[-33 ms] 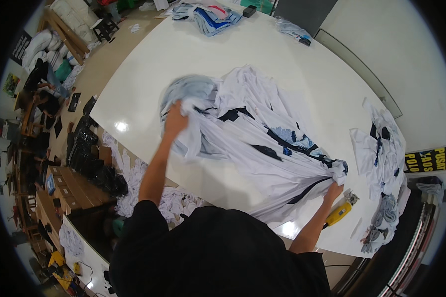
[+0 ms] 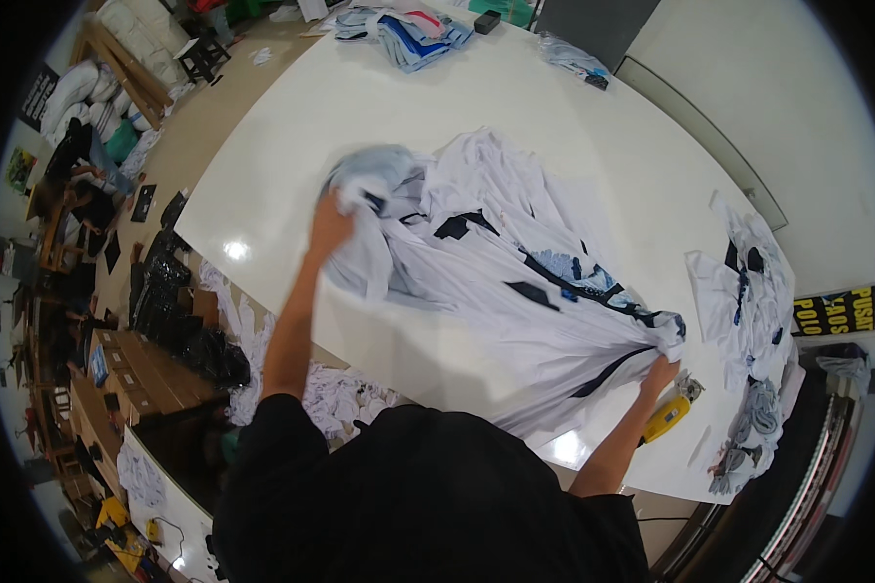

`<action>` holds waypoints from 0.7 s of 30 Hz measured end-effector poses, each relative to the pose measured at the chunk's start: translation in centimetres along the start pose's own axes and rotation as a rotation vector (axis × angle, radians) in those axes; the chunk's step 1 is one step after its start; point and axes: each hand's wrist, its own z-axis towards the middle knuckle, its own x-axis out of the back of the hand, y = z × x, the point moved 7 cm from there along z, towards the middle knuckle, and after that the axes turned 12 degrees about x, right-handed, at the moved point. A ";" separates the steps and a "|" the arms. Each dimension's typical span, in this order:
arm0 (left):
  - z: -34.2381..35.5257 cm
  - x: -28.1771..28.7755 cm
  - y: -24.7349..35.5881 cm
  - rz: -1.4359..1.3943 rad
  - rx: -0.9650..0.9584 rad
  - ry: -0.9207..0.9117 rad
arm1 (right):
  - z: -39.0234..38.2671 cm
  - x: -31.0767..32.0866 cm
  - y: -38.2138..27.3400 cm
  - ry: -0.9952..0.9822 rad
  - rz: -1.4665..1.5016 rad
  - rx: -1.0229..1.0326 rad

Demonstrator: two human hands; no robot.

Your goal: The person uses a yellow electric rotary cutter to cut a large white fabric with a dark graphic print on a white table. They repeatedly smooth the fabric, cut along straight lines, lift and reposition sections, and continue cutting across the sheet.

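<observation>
White cloth [image 2: 457, 272] stretches between the left hand [image 2: 332, 229] and right hand [image 2: 660, 373].

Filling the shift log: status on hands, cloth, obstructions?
Left hand on white cloth, blurred, grip unclear. Right hand gripping its right end. Cloth creased between them. Yellow tool close beside right hand.

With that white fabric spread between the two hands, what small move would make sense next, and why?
Perhaps the left hand, blurred at the bunched end of the white fabric, should ease that end outward a little: cloth is crumpled there, while the right hand grips the other end, where folds converge.
</observation>
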 end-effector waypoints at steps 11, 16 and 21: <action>14.0 16.5 -25.6 0.669 0.467 -0.102 | 4.8 4.9 10.5 -0.457 -0.774 -0.216; 15.8 9.9 -21.3 0.371 0.125 -0.018 | 4.7 -5.2 1.5 -0.689 -0.914 -0.083; 10.3 -4.6 8.9 0.110 -0.481 0.025 | 7.0 -18.9 -11.8 -0.481 -0.163 0.603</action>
